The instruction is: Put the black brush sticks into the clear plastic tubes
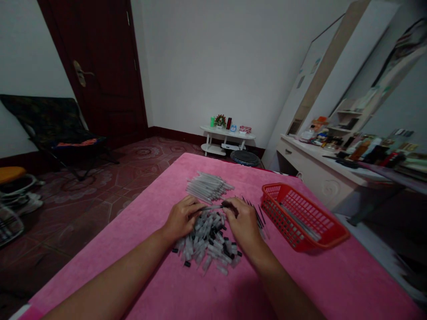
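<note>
Both my hands rest over a heap of small clear and black pen parts (pixel 208 246) on a pink cloth-covered table (pixel 187 284). My left hand (pixel 182 218) is closed in a pinch on a thin pen piece (pixel 213 207) that runs across to my right hand (pixel 243 221), whose fingers are also closed on its other end. Behind the hands lies a bundle of clear pen barrels (pixel 208 186). Thin dark refills (pixel 258 215) lie to the right of my right hand.
A red plastic basket (pixel 302 218) with a few items inside sits at the right of the table. Beyond are a dresser with clutter (pixel 333 164), a small white shelf table (pixel 227 138), a dark door (pixel 100 71) and a folding chair (pixel 56 129).
</note>
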A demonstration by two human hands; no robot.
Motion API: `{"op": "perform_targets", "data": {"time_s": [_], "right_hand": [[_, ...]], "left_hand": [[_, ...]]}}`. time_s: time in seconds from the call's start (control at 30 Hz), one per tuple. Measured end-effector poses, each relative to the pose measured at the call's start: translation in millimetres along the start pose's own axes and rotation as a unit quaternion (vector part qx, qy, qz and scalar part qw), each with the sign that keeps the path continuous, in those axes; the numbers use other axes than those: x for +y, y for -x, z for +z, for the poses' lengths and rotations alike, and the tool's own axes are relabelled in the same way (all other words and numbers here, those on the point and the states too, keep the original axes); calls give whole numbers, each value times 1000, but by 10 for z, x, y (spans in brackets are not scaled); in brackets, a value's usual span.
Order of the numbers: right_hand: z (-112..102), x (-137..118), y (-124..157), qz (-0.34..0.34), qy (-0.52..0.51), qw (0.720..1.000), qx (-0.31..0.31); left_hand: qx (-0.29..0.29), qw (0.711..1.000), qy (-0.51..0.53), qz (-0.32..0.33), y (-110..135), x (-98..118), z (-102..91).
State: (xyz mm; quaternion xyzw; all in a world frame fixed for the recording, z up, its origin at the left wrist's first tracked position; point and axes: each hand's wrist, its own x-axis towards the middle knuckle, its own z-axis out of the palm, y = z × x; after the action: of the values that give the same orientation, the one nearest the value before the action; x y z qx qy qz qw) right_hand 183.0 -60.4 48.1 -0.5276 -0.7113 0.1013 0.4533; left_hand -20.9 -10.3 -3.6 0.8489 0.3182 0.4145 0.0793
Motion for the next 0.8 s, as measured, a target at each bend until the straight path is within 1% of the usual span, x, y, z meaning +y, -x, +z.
{"op": "perform_targets", "data": {"time_s": [0.3, 0.57, 0.63, 0.7, 0.8], "right_hand": [[-23, -16, -18, -4, 23, 999, -22], [-32, 26, 15, -61, 51, 996, -35], [-28, 15, 16, -58, 43, 997, -34], [-24, -3, 17, -42, 40, 998, -31], [-18, -27, 22, -13, 65, 997, -35]], "left_hand": [[-6, 1000, 26, -8, -3, 12, -11], [-36, 994, 96, -47, -1, 1, 18], [-34, 994, 97, -42, -4, -5, 20], [-22, 995, 90, -24, -5, -10, 19], [1, 998, 62, 5, 0, -9, 12]]}}
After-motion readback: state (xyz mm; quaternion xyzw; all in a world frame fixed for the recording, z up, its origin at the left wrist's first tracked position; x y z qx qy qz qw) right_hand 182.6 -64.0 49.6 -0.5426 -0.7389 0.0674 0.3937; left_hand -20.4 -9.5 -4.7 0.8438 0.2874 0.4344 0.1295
